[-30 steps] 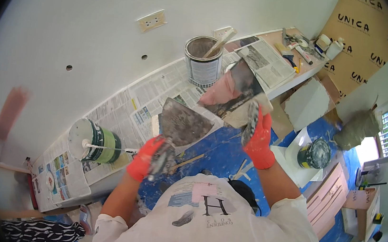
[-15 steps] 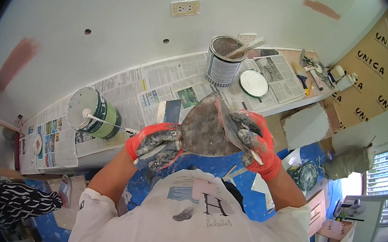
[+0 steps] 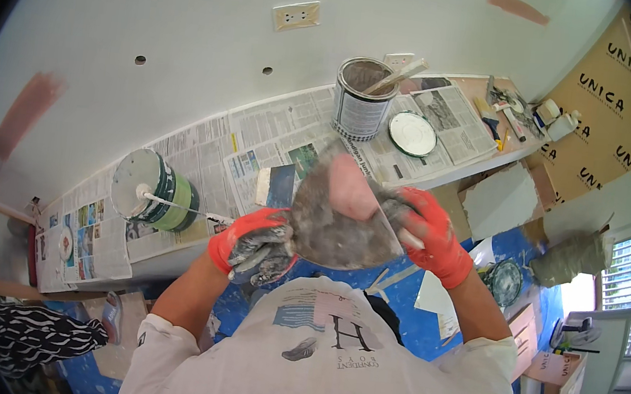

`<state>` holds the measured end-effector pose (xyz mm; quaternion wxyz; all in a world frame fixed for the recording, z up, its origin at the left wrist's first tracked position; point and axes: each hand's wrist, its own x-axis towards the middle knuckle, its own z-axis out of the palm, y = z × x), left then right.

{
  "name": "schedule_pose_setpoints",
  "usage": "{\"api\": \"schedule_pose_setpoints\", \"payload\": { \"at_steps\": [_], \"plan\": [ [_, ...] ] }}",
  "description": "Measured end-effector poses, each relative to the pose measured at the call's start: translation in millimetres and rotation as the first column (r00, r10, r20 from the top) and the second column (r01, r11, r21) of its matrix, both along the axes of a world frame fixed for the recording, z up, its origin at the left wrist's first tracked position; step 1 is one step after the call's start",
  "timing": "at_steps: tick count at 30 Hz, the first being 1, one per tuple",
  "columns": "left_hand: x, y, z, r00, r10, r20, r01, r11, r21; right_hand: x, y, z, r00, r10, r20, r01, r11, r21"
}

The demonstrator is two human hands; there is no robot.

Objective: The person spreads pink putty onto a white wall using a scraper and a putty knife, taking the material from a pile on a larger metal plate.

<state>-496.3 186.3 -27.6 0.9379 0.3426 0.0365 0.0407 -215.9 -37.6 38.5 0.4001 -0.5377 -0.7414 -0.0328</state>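
In front of my chest, my left hand (image 3: 262, 244), in a red glove with grey-smeared fingers, grips the left edge of a dark, rounded mixing board (image 3: 327, 233). A smooth lump of pink putty (image 3: 353, 188) lies on the board's upper part. My right hand (image 3: 430, 232), also red-gloved and slightly blurred, is closed on a thin flat scraper (image 3: 384, 219) whose straight edge runs along the putty's right side. The scraper's handle is hidden by the fingers. Just beyond my left hand, a flat blue-and-white piece (image 3: 276, 185) lies on newspaper.
A newspaper-covered ledge (image 3: 216, 147) runs along the wall. On it stand an open can (image 3: 362, 109) with a stick, a white lid (image 3: 413, 134) and a green-banded bucket (image 3: 172, 204). Brushes and bottles (image 3: 563, 126) sit at the far right. Blue sheeting (image 3: 405, 301) covers the floor.
The scraper has turned in my right hand, and the pink putty now shows broadly on the board. My right hand has shifted slightly right; my left still grips the board.
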Motion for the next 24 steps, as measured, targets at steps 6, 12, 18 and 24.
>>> {"api": "schedule_pose_setpoints", "payload": {
  "at_steps": [6, 12, 18, 24],
  "plan": [
    [11, 14, 3, 0.906, 0.385, -0.177, -0.307, 0.884, 0.353, 10, -25, -78, 0.77, -0.635, 0.066, 0.638, 0.768, -0.048],
    [12, 3, -23, 0.939, 0.3, -0.171, -0.013, 0.526, 0.851, -3, -22, -66, 0.759, -0.646, -0.082, 0.651, 0.747, 0.132],
    [18, 14, -62, 0.982, 0.174, -0.079, -0.013, 0.474, 0.88, -12, -24, -69, 0.844, -0.532, 0.069, 0.522, 0.843, 0.128],
    [34, 23, -48, 0.959, 0.265, -0.096, -0.063, 0.531, 0.845, -24, -13, -57, 0.956, -0.273, -0.105, 0.268, 0.962, -0.058]
  ]
}}
